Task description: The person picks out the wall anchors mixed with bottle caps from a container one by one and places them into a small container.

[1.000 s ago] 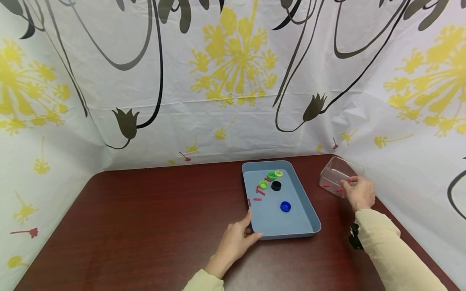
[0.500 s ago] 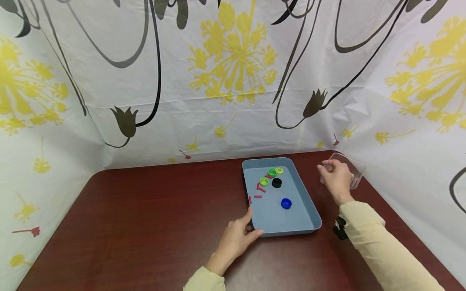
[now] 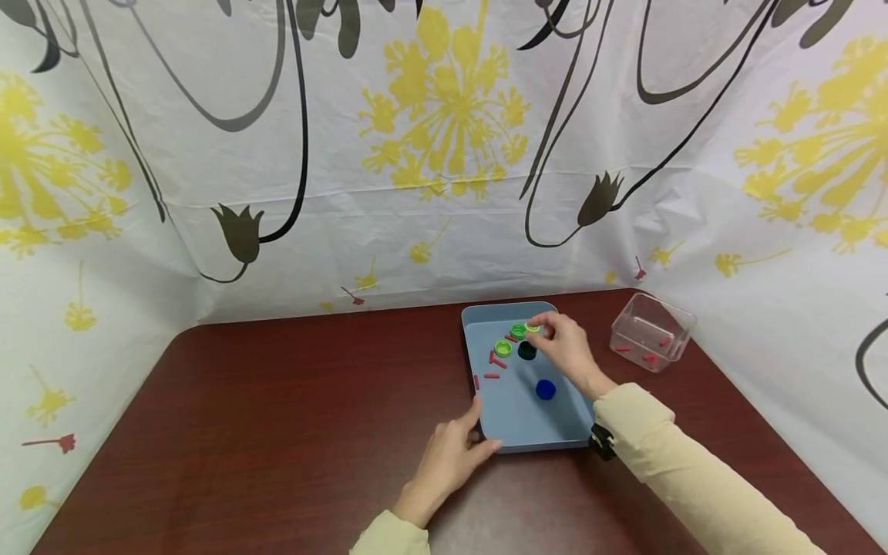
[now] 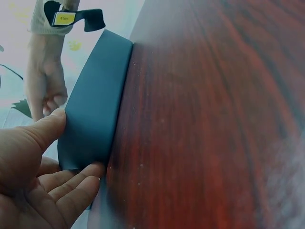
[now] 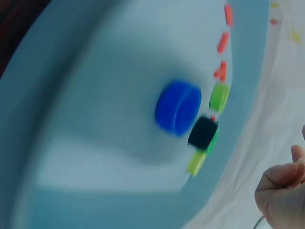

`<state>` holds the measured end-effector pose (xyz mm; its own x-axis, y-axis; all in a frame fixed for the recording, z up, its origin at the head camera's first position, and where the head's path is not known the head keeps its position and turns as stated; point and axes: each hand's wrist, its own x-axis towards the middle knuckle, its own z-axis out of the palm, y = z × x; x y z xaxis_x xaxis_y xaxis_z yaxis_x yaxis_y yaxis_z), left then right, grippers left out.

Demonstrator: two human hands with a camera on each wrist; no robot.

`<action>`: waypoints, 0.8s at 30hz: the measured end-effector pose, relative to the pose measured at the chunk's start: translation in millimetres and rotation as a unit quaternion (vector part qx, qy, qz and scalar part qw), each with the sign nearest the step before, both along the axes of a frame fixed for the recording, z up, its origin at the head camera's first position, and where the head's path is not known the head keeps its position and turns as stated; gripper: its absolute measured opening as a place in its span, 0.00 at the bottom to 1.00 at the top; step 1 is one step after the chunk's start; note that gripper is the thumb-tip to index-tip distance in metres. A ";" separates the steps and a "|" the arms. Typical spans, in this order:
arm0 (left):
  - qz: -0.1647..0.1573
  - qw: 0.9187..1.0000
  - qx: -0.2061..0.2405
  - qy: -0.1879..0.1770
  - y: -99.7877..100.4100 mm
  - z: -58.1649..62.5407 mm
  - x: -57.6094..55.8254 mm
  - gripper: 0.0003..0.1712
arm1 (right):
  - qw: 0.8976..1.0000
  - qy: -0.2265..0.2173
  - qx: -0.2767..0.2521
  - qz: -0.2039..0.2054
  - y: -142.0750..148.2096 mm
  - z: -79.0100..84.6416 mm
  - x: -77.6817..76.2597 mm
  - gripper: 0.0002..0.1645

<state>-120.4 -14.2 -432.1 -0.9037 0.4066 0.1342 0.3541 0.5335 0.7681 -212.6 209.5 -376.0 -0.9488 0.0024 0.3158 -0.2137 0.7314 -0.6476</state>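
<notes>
My left hand (image 3: pixel 447 459) holds the near left corner of a shallow blue-grey tray (image 3: pixel 523 428), thumb at the front wall and fingers along the left side. In the left wrist view, the thumb and fingers touch the tray's wall (image 4: pixel 93 102). My right hand (image 3: pixel 569 354) hovers over the tray's far right part, thumb and forefinger slightly apart beside a yellow-green bottle cap (image 3: pixel 532 327). Nothing shows between those fingers. Nearby lie a black cap (image 3: pixel 527 351), two green caps, one of them the lighter (image 3: pixel 502 349), a blue cap (image 3: pixel 545 390) and several small red sticks (image 3: pixel 492 376).
A clear plastic box (image 3: pixel 641 327) with a few red sticks (image 3: pixel 650 358) inside stands right of the tray, near the table's right edge. The dark red-brown wooden table (image 3: pixel 277 432) meets a patterned white cloth (image 3: pixel 312 193) at the back and sides.
My right hand has left the clear box and moved left over the tray. More red sticks are now visible in the box. The left hand has stayed at the tray's corner.
</notes>
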 end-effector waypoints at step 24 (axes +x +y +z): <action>-0.009 1.000 0.014 -0.004 0.1 -0.6 -0.7 0.40 | 0.977 -0.110 0.071 0.169 -45.1 -31.7 -6.5 0.10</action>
